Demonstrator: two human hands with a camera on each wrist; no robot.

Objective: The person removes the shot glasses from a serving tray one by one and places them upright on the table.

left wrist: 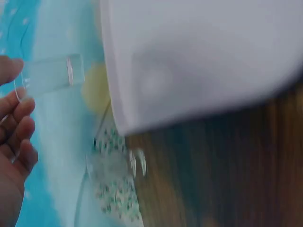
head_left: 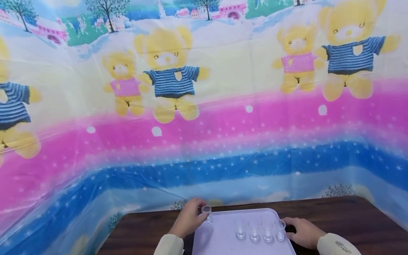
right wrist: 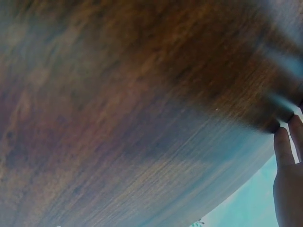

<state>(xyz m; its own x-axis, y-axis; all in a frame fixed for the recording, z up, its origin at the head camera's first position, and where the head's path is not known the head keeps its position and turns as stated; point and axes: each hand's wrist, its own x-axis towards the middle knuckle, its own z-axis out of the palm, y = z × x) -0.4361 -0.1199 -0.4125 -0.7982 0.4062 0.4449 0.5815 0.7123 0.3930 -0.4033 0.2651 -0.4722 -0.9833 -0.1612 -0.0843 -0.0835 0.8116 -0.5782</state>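
Note:
My left hand (head_left: 190, 217) pinches a small clear shot glass (head_left: 207, 214) by its rim, between thumb and fingers, over the left edge of a pale lilac tray (head_left: 220, 226). In the left wrist view, the held glass (left wrist: 52, 75) is beside the tray's edge. A second clear glass (left wrist: 111, 165) stands on the table off the tray; the head view does not show it. Several matching glasses (head_left: 254, 232) stand in a row on the tray's right side. Beside the rightmost one rests my right hand (head_left: 304, 232), its straight fingers (right wrist: 283, 146) touching the table.
The dark wooden table (head_left: 334, 216) extends on both sides of the tray. Behind it hangs a printed curtain (head_left: 223, 141) with teddy bears and pink and blue bands, close along the table's far edge.

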